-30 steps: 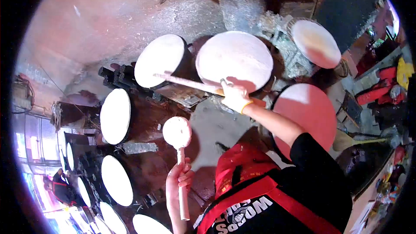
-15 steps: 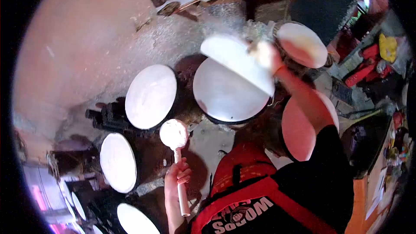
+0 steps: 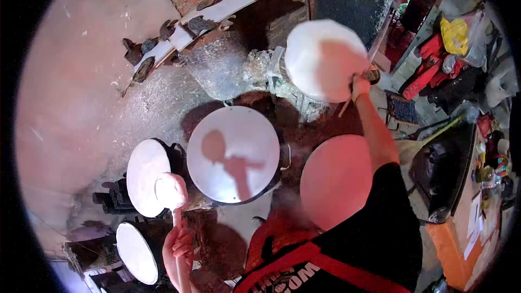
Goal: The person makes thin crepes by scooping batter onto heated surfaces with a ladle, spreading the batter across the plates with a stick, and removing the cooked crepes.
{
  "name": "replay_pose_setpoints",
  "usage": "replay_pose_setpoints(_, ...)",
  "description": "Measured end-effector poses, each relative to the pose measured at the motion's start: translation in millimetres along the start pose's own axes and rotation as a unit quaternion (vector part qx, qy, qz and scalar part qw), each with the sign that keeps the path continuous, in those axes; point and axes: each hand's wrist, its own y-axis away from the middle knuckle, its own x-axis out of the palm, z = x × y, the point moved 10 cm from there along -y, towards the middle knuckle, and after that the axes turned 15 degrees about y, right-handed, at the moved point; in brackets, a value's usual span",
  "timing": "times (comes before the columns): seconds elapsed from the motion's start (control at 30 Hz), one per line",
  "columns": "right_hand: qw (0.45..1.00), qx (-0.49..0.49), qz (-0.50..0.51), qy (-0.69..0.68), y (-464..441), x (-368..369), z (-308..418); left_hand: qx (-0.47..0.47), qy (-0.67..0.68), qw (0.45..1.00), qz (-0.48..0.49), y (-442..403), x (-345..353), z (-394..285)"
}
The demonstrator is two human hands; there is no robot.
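Beyond left fingers (image 3: pixel 184 243) closed on handle (image 3: pixel 177 218), tool head (image 3: pixel 171 190) juts outward, presumably for clearance; right fingers (image 3: pixel 359 86) grip stick (image 3: pixel 344 110) beside white disc (image 3: pixel 302 54).

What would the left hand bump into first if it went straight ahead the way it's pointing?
Probably the white-topped round pan, with the white ball on its stick leading. Ball and pan overlap in this view, but depth is unclear; the left hand might pass above.
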Motion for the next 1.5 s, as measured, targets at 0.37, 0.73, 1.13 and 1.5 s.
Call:
replay_pose_setpoints(0.37,0.910,0.382,-0.014,-0.159,119.9,14.4,-75.8,0.122,-0.278,0.945,-0.122,-16.1,-19.8,0.1)
replay_pose_setpoints(0.73,0.739,0.254,0.479,-0.399,354.2,-34.7,37.4,-0.014,-0.713,0.700,-0.021,-226.0,-24.6,63.4)
replay_pose_setpoints(1.13,0.952,-0.014,0.296,0.074,509.8,-172.1,230.3,0.505,-0.804,0.200,0.240,-215.0,122.5,41.0)
replay_pose_setpoints(1.5,0.772,0.297,0.335,-0.451,551.3,-84.5,265.0,0.131,-0.666,0.725,0.119,-204.5,51.6,-137.3)
